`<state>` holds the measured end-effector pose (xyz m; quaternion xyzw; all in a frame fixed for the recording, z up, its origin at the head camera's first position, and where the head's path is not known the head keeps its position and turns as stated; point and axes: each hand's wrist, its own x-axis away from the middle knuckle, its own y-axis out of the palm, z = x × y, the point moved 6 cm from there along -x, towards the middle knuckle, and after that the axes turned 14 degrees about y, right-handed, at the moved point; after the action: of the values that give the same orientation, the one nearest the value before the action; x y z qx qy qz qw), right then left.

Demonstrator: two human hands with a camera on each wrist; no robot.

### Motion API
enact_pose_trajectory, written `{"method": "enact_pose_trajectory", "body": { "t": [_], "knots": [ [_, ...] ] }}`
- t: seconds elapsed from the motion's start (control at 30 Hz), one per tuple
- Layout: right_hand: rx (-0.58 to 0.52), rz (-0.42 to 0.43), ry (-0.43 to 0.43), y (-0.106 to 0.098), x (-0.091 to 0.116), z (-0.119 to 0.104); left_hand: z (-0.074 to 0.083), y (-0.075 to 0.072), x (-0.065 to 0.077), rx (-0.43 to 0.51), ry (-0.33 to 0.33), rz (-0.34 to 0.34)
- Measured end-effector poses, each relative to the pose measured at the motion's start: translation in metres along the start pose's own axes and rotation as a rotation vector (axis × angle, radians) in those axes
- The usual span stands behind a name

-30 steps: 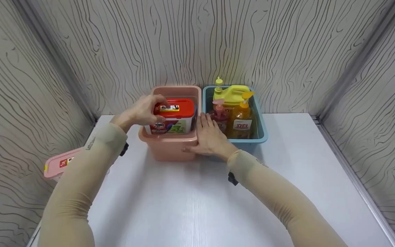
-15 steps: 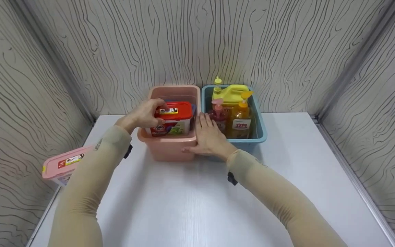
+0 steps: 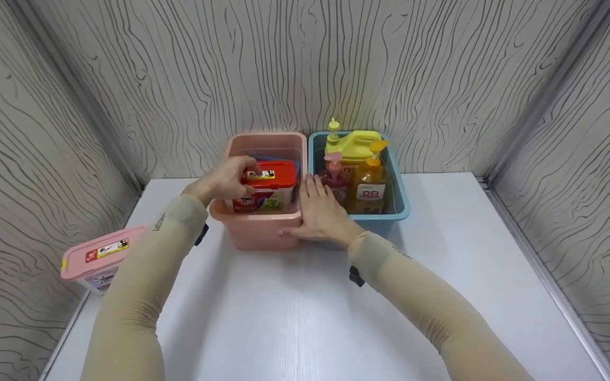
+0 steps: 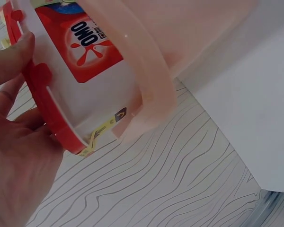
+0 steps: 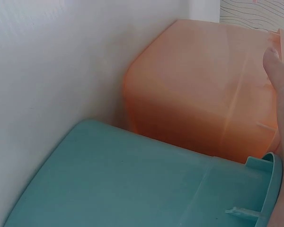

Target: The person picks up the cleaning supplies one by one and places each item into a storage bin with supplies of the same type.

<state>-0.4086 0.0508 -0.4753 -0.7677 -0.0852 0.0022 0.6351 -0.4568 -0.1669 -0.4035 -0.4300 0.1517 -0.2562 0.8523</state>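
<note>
My left hand (image 3: 228,178) grips the red lid of a white OMO detergent tub (image 3: 272,182), its thumb on the near side of the lid. The tub sits partly down inside the pink bin (image 3: 268,233), its lid near rim height. In the left wrist view the tub (image 4: 92,47) shows its red OMO label, partly hidden by the bin's rim. My right hand (image 3: 323,214) lies with straight fingers along the rims where the pink bin meets the blue bin (image 3: 397,203). Its thumb points left across the pink bin's front, and it holds nothing.
Inside the blue bin stand a yellow jug (image 3: 360,145), an orange pump bottle (image 3: 371,185) and a red pump bottle (image 3: 335,180). A pink-lidded tub (image 3: 98,254) lies by the table's left edge, partly behind my left forearm. A patterned wall rises behind the bins.
The red-lidded tub has sunk lower into the pink bin, with my left hand going down along with it. My right hand keeps its place at the rims.
</note>
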Motion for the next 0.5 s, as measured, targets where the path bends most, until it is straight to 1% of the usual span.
{"method": "enact_pose_trajectory", "body": {
  "t": [0.13,0.3,0.4,0.5],
  "knots": [
    [-0.007,-0.001,0.007,-0.001,0.0,0.002,0.0,0.004,-0.006,-0.032,0.024,0.005],
    [-0.026,-0.003,0.01,-0.001,0.001,0.001,-0.003,0.008,-0.013,-0.115,0.063,0.018],
    [-0.025,-0.008,0.007,-0.001,0.001,0.0,-0.006,0.01,-0.016,-0.138,0.062,0.019],
    [-0.018,-0.012,0.014,-0.001,0.001,0.0,-0.009,0.013,-0.019,-0.126,0.048,0.015]
  ]
}}
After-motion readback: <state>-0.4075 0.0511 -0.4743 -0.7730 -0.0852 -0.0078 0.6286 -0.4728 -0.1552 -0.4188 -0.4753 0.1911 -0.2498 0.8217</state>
